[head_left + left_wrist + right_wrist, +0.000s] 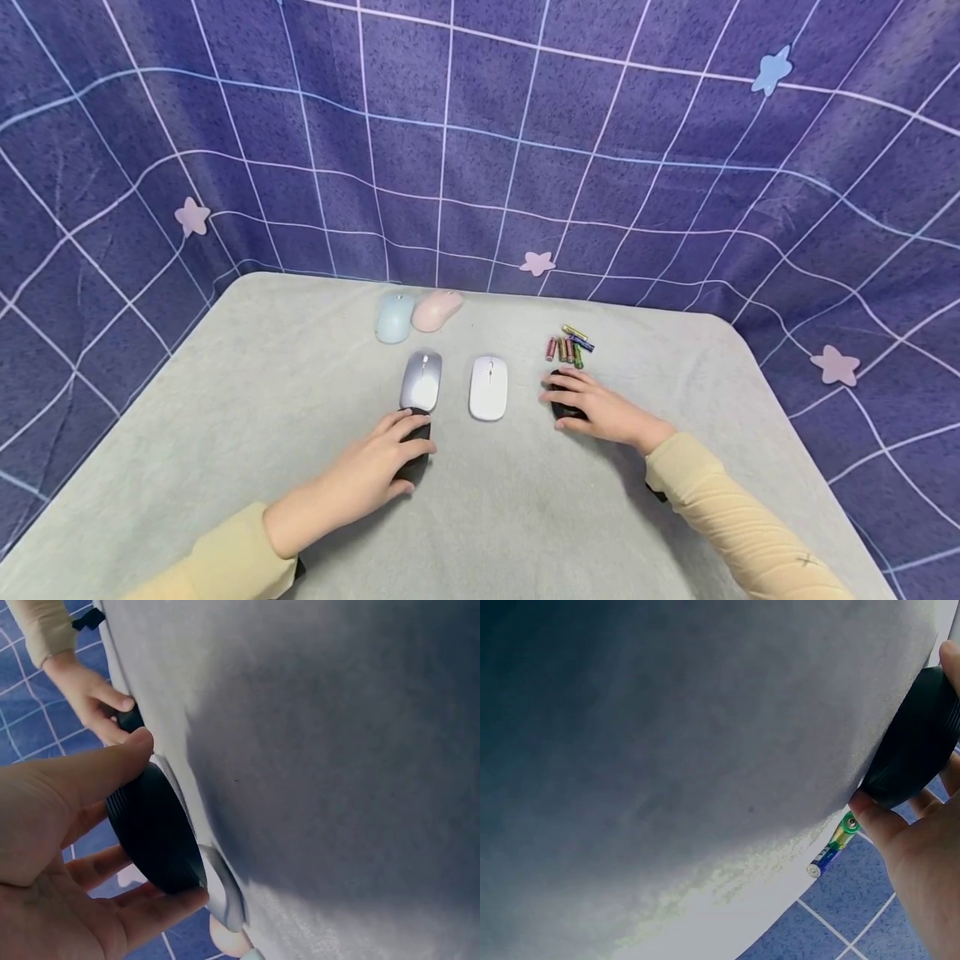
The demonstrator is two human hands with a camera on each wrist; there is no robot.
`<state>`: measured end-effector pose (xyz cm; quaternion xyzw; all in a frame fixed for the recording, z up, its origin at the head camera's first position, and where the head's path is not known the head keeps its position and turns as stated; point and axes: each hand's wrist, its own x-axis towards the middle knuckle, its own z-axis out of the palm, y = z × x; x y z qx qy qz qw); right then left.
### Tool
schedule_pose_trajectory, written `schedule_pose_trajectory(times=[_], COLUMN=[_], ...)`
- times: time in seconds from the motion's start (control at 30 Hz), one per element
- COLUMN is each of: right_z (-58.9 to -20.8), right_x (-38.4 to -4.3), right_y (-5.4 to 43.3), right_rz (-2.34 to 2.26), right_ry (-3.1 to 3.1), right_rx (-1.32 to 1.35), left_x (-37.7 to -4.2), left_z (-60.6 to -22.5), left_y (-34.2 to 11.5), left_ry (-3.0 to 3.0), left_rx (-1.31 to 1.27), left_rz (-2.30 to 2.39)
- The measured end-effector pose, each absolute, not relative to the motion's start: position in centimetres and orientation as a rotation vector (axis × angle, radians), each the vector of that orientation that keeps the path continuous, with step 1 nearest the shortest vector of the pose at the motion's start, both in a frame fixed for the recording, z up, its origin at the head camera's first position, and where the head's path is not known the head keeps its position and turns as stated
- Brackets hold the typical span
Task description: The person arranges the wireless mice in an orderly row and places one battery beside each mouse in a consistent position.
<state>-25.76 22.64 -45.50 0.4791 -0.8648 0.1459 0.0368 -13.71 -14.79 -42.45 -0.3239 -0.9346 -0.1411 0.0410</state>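
Pale grey cloth (495, 508) lies beneath a spread of computer mice, and the white mouse (488, 389) stands out on it, touched by neither hand. To the left of the white mouse and nearer the person, the left hand (367, 473) is clamped on the left black mouse (156, 832): thumb along one side, fingers along the other, probably because the ridged sides give better hold than the rounded top. To the right of the white mouse, the right hand (600, 408) grips the right black mouse (909, 742) in much the same way, thumb opposite fingers, which seems to suit so low and smooth a body.

Just left of the white mouse, the grey mouse (422, 382) lies close to the far end of the left black mouse; whether they touch, I cannot tell. Beyond the white mouse and to its left, the blue mouse (394, 318) and the pink mouse (435, 311) sit side by side, perhaps set back to leave the nearer cloth free for working. Beyond it to the right, batteries (570, 351) are bunched together, a cluster that likely discourages small cylinders from rolling.
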Motion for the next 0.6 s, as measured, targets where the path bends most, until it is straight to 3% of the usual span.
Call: schedule_pose_trajectory(times=[0.6], right_z=[-45.40], right_x=[-25.79], right_y=[22.70], right_rz=[0.448], right_ry=[-2.630], right_rx=[1.490], left_x=[-13.86], left_z=[-43.53], left_y=[-15.02], left_ry=[-2.882], left_rx=[-1.086], left_rz=[-0.447])
